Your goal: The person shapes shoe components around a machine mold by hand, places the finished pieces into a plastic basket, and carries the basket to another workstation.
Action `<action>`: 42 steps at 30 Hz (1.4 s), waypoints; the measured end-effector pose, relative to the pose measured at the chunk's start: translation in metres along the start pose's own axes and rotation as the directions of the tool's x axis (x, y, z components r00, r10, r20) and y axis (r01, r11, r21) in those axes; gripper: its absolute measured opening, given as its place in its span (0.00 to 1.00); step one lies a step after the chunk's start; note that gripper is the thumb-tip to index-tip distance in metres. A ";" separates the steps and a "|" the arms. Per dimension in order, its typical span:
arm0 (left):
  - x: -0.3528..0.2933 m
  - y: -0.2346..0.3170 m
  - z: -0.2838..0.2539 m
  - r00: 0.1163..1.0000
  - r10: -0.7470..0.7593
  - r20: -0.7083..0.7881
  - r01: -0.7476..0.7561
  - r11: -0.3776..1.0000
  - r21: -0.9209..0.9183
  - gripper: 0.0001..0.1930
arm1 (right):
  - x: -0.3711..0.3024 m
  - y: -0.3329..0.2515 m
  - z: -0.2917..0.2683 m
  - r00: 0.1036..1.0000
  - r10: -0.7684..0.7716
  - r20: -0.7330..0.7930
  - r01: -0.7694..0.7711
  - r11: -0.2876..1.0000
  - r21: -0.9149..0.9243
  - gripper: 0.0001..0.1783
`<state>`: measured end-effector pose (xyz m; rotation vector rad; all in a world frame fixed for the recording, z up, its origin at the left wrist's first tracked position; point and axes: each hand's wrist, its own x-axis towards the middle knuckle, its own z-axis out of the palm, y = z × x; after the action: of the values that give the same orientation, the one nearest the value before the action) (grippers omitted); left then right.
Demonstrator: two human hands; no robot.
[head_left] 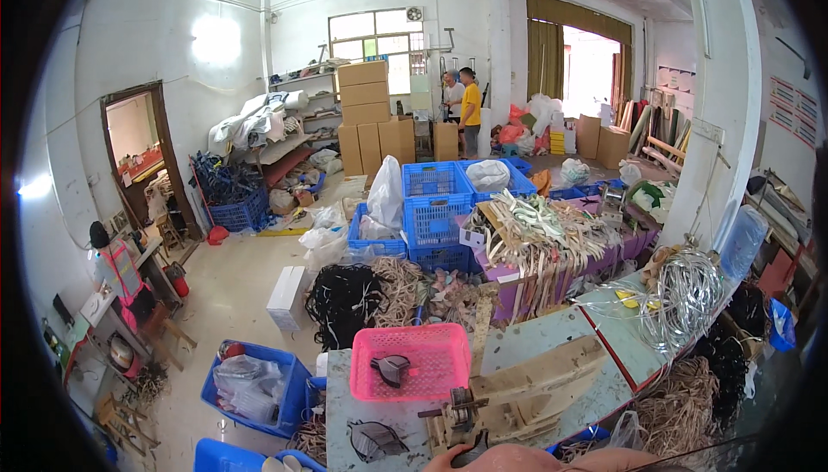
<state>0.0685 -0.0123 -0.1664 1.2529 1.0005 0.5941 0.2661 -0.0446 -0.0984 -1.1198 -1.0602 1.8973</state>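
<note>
At the lower edge, fingers that look like my left hand [442,460] close on the side of a dark, curved piece like a shoe upper [471,451]. My right hand [509,456] lies on the other side of it, with bare skin running off to the right; its fingers are hidden. A similar grey and black shoe upper [377,441] rests on the pale green tabletop [341,394] to the left. Another dark upper [391,371] sits inside a pink plastic basket [423,338]. Just beyond my hands stands a wooden fixture [535,386] with a metal roller mechanism [462,406].
Left of the table, a blue crate [297,394] holds clear plastic bags. Black cords [345,304] and beige strips [401,287] are heaped beyond. Silvery strips [686,295] lie coiled at right. A seated person [121,269] works at left; two people [468,101] stand near stacked cartons [364,93].
</note>
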 end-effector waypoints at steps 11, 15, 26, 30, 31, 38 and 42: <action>-0.019 0.023 -0.004 0.970 0.192 -0.149 -0.210 0.971 -0.113 0.20 | 0.027 0.049 -0.034 0.997 0.078 -0.023 -0.077 0.996 0.042 0.20; -0.015 0.037 -0.013 0.940 0.306 -0.148 -0.306 0.952 0.022 0.13 | 0.032 0.035 -0.035 0.998 0.018 -0.057 -0.017 1.000 0.015 0.19; -0.007 0.030 -0.010 0.977 0.008 -0.215 -0.100 0.901 -0.421 0.12 | 0.041 0.038 -0.025 1.000 -0.014 0.002 0.013 0.977 0.214 0.17; 0.006 0.031 -0.013 0.957 0.076 -0.281 -0.165 0.937 -0.308 0.15 | 0.049 0.032 -0.025 0.992 -0.059 -0.109 0.089 0.953 0.291 0.16; 0.012 0.033 -0.016 0.945 0.075 -0.318 -0.160 0.955 -0.249 0.16 | 0.055 0.030 -0.029 0.993 -0.068 -0.092 0.092 0.949 0.302 0.15; 0.061 0.044 -0.030 0.900 -0.019 -0.436 -0.155 0.920 -0.360 0.17 | 0.099 0.017 -0.042 0.991 -0.087 -0.102 0.121 0.910 0.397 0.12; 0.071 0.044 -0.034 0.905 -0.223 -0.362 -0.040 0.803 -0.595 0.15 | 0.107 0.018 -0.038 0.972 -0.201 -0.118 0.234 0.855 0.463 0.11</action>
<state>0.0787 0.0750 -0.1446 0.5147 1.1009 1.0353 0.2553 0.0502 -0.1630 -0.7372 -0.6004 1.7884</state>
